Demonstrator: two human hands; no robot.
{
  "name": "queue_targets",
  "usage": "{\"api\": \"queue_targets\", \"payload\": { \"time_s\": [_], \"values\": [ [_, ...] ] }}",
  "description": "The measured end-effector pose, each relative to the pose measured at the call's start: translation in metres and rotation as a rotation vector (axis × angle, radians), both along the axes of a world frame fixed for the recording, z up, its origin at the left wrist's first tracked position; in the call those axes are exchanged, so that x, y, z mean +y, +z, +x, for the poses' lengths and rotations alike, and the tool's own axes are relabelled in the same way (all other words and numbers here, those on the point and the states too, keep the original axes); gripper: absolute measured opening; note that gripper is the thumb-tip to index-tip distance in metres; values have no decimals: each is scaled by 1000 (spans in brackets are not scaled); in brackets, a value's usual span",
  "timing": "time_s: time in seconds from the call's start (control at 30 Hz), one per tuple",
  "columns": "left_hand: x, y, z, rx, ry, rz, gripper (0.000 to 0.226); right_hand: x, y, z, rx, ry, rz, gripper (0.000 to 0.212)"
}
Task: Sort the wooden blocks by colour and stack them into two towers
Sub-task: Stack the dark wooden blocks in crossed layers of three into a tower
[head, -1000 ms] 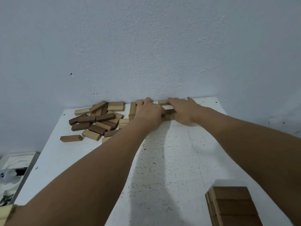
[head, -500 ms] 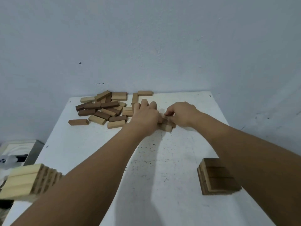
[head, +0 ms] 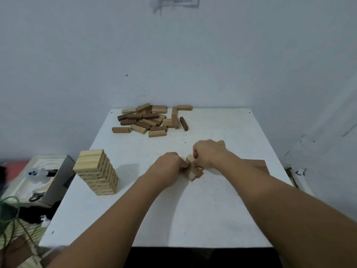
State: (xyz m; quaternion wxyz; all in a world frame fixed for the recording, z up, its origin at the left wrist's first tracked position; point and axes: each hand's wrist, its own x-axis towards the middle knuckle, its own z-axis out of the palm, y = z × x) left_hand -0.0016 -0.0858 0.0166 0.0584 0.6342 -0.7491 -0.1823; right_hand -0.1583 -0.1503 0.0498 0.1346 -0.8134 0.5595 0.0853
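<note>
A heap of mixed light and dark wooden blocks (head: 149,119) lies at the far left of the white table (head: 193,209). A tall tower of light blocks (head: 97,172) stands at the left edge. A low dark stack (head: 257,164) is mostly hidden behind my right forearm. At the table's middle, my left hand (head: 168,167) and my right hand (head: 208,151) are both closed on a small bunch of light and dark blocks (head: 194,171) held between them, just above or on the tabletop.
A pale wall rises right behind the table. Off the left edge lie a metal tray-like box (head: 56,176), scissors (head: 35,196), green cord (head: 11,211) and clutter. The table's front edge is near my elbows.
Both hands have pulled a bunch of blocks from the far heap back to the table's middle. The view has tilted down, so the light tower and the table's front edge now show.
</note>
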Motion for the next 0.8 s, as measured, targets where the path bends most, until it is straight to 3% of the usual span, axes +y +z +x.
{"api": "queue_targets", "payload": {
  "time_s": [0.27,0.37,0.5,0.57,0.8],
  "values": [
    [75,-7,13,318,87,50,30,76,-7,-3,-225,-136,81,13],
    [89,-6,15,413,126,123,56,96,-17,-10,-387,-225,97,20],
    [97,-9,15,494,165,122,70,109,-32,-19,-584,-302,198,40],
    [97,-12,16,574,209,112,71,110,-36,-23,-630,-294,219,50],
    [99,-26,17,710,276,27,65,111,-40,-33,-716,-224,242,49]
  ]
}}
